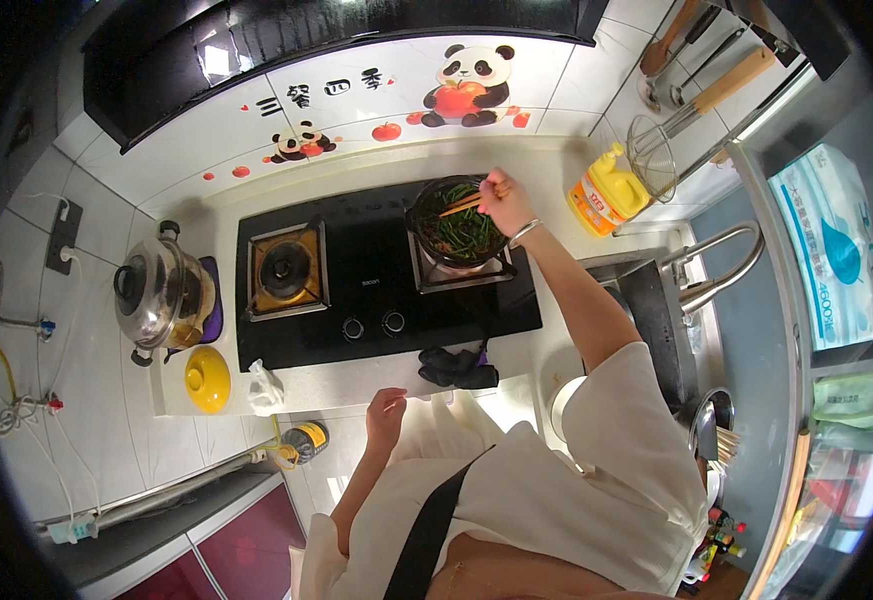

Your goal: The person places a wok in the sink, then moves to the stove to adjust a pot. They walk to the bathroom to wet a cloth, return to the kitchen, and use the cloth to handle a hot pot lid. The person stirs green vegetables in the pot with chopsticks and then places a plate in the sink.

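My right hand (506, 202) is closed around a pair of wooden chopsticks (460, 204), whose tips reach into a dark pan (415, 217). Long green vegetables (474, 238) with darker bits lie in the pan, which stands on the right burner of a black glass gas hob (361, 247). My left hand (387, 409) hangs just off the counter's front edge, touching nothing, its fingers partly curled. A black cloth (457, 369) lies on the counter edge to the right of that hand.
Left of the hob are a lidded steel pot (158, 292), a yellow bowl (207, 379) and crumpled white tissue (264, 388). A yellow pump bottle (606, 193) stands at back right, near a wire strainer (650, 157). The sink (658, 322) is to the right.
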Motion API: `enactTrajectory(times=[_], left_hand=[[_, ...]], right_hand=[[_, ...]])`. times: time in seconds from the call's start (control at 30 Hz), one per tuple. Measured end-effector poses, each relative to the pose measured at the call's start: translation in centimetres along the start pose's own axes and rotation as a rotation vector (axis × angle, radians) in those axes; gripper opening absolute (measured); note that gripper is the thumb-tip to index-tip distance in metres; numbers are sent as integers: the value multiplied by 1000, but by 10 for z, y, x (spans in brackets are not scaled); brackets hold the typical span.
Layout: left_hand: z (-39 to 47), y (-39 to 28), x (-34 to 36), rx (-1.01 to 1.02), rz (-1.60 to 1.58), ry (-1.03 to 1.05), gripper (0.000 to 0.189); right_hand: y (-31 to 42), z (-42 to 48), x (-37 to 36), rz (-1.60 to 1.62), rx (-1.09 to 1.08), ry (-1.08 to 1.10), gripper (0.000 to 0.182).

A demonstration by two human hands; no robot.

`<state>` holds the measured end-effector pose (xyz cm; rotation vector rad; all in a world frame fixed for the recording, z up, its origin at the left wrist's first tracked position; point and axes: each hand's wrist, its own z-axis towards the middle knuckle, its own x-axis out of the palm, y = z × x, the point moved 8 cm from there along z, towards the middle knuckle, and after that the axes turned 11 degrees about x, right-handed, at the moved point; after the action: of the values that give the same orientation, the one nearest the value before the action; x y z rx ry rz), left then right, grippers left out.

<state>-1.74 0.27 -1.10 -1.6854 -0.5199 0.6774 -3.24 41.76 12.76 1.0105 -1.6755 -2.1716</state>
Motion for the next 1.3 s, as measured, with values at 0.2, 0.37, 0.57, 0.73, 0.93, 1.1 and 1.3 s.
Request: enactTrajectory(times=[0.2,0.37,0.57,0.73,0.93,1.1,1.3], left_hand=[[1,0,1,8,-13,-4,16],[3,-1,1,3,-5,-3,16],[8,-3,2,23,2,13,16],[13,-6,5,50,8,39,16],[17,-7,8,74,-44,55,16],[16,-5,9,52,-20,52,16],[13,-3,10,22,-8,43,16]], right_hand=[[-17,4,12,-136,157,84,14],[-7,5,-2,25,-4,-87,13],[-12,4,-5,82,2,-3,15],[-27,-4,-17,87,120,63,13],[-30,-23,-35,101,120,187,11],[-32,-39,-52,75,153,210,8],[-29,-53,-56,33,125,190,5]])
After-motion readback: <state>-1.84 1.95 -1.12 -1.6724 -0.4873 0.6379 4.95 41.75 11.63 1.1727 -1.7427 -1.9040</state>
